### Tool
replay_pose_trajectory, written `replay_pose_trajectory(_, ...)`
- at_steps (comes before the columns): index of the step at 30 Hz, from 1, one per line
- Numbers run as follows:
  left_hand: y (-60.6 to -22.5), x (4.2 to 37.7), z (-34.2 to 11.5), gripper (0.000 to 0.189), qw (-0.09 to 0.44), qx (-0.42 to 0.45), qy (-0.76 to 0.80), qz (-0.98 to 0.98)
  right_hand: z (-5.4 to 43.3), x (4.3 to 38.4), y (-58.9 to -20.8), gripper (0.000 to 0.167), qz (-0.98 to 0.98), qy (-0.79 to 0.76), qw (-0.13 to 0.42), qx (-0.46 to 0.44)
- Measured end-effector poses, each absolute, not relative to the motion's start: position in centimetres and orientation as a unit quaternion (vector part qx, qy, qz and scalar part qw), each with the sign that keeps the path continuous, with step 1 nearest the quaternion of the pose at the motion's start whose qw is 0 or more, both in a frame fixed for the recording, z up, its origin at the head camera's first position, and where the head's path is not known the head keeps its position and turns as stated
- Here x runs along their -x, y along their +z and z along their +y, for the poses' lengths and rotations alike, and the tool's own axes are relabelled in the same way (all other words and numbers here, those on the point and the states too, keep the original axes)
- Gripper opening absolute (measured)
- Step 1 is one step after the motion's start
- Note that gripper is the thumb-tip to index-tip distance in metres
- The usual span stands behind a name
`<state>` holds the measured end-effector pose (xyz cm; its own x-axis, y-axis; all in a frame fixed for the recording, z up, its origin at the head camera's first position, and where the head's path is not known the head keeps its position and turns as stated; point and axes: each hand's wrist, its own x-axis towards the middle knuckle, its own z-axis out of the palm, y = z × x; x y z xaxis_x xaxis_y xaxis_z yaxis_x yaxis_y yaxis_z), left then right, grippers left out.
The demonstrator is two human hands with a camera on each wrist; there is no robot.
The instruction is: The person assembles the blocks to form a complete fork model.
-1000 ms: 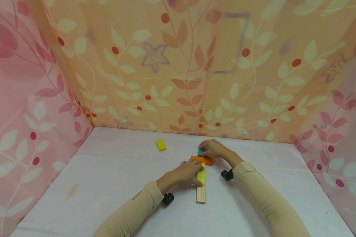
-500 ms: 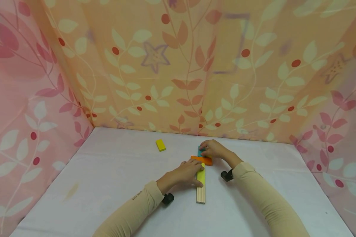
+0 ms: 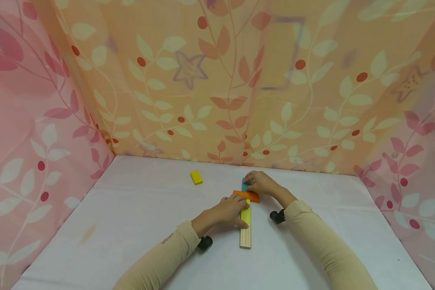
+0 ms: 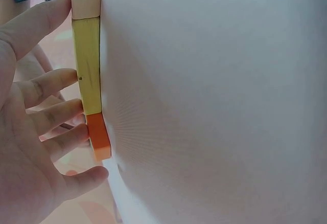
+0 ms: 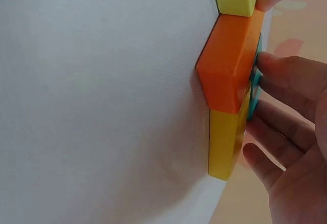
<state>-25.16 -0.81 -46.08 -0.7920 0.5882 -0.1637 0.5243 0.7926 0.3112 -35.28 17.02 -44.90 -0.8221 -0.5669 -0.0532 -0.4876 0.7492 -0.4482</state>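
Blocks lie end to end on the white table: a plain wooden block (image 3: 245, 239) nearest, a light yellow block (image 4: 87, 65) beyond it, then an orange block (image 3: 251, 196) set crosswise. My left hand (image 3: 226, 211) rests spread fingers on the yellow and orange blocks; its thumb touches the wooden one. Beyond the orange block lie a teal block (image 5: 253, 101) and, beside it, a deeper yellow block (image 5: 222, 142). My right hand (image 3: 262, 183) touches the teal block with fingertips and thumb, fingers slightly bent, and partly hides both blocks in the head view.
Apart from the row, a loose yellow block (image 3: 196, 177) lies farther back to the left. The white table (image 3: 130, 241) is bounded by a patterned cloth at the back (image 3: 217, 121) and both sides. A black wrist camera (image 3: 277, 216) sits below the right wrist.
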Motion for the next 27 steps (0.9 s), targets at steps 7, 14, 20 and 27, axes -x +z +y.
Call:
replay_pose_trajectory(7,-46.12,25.20,-0.79,0.068,0.128,-0.295,0.125,0.939,16.98,35.23,-45.04,0.027,0.931,-0.214,0.090,0.280)
replay_pose_trajectory(14,-46.10,25.30,-0.83,0.068,0.127,-0.299,0.124,0.937,17.01,35.31,-45.19,0.027,0.933,-0.214,0.087,0.276)
replay_pose_trajectory(20,-46.25,25.50,-0.83,0.067,0.123,-0.301,0.125,0.937,16.95,35.27,-45.17,0.027,0.934,-0.216,0.089,0.269)
replay_pose_trajectory(27,-46.39,25.46,-0.79,0.068,0.125,-0.301,0.131,0.936,17.07,35.06,-45.34,0.026,0.932,-0.211,0.076,0.283)
